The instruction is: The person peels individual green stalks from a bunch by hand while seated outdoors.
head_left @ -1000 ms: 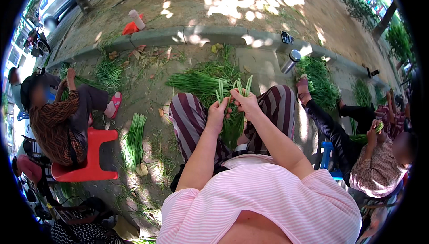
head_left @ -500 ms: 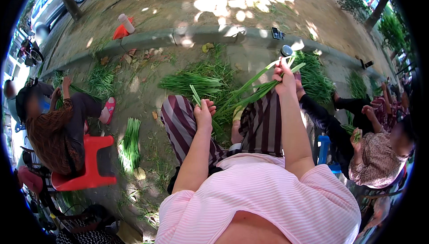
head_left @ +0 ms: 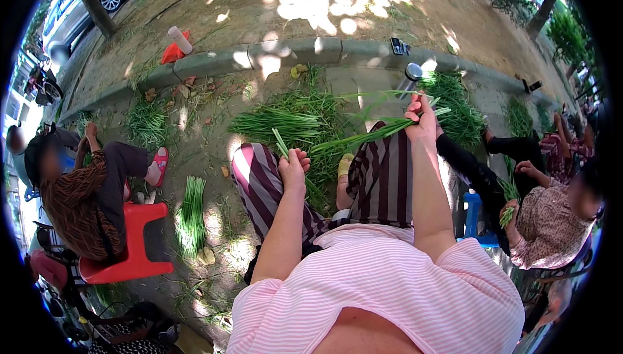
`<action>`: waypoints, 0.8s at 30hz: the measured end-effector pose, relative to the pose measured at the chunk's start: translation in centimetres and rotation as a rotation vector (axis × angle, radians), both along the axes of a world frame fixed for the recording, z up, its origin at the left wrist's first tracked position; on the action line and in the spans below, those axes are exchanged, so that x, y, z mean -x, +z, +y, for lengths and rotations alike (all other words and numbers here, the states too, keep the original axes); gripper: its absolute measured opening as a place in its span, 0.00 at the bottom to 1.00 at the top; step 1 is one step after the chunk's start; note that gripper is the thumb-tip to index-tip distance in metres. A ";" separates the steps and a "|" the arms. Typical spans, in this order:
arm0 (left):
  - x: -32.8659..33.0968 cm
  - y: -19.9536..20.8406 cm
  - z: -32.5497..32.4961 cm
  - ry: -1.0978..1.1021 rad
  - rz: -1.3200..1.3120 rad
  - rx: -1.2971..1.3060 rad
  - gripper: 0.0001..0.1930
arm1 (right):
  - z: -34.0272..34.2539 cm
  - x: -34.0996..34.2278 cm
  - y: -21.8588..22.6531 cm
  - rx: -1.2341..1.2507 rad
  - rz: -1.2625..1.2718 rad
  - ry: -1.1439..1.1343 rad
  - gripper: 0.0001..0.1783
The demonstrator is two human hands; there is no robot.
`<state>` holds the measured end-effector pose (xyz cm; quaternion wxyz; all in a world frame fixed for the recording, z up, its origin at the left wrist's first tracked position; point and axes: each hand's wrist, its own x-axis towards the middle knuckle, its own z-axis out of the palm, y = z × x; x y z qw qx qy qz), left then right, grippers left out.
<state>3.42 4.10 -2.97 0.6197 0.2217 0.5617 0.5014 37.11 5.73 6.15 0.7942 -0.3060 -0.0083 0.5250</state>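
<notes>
My left hand [head_left: 294,169] is closed around a few garlic chives [head_left: 279,141], their pale ends poking up past the thumb. Farther forward and to the right, my right hand [head_left: 422,119] pinches several long chives [head_left: 373,136]. Their green leaves trail leftward over my striped knee, and a thin strand stretches left from the fingertips. Between and beyond my knees, a loose heap of chives [head_left: 276,122] lies on the ground. Another pile of chives [head_left: 448,97] sits just past my right hand, beside a silver tumbler [head_left: 410,78].
A neat chive bundle [head_left: 191,218] rests on the ground to my left. Beyond it, a person [head_left: 81,185] sits by a red plastic chair [head_left: 133,244]. At right, another person [head_left: 545,224] holds greens near a blue stool [head_left: 477,218]. A concrete curb [head_left: 292,51] crosses ahead, with a phone [head_left: 400,46] on it.
My right hand has moved slightly down and right with its chives, and a strand now stretches out more level to the left. My left hand has barely shifted. The right-hand person's greens have lowered.
</notes>
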 end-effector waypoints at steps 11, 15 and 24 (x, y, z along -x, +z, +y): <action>-0.2 1.2 -0.1 -0.042 0.059 -0.073 0.08 | 0.6 4.5 0.7 0.236 -0.503 0.039 0.08; -0.4 1.2 0.0 -0.086 0.019 -0.122 0.06 | 0.3 5.4 1.1 0.213 -0.558 0.086 0.10; -0.4 1.3 -0.2 -0.099 0.004 -0.143 0.06 | 0.0 6.9 0.6 0.231 -0.401 0.097 0.06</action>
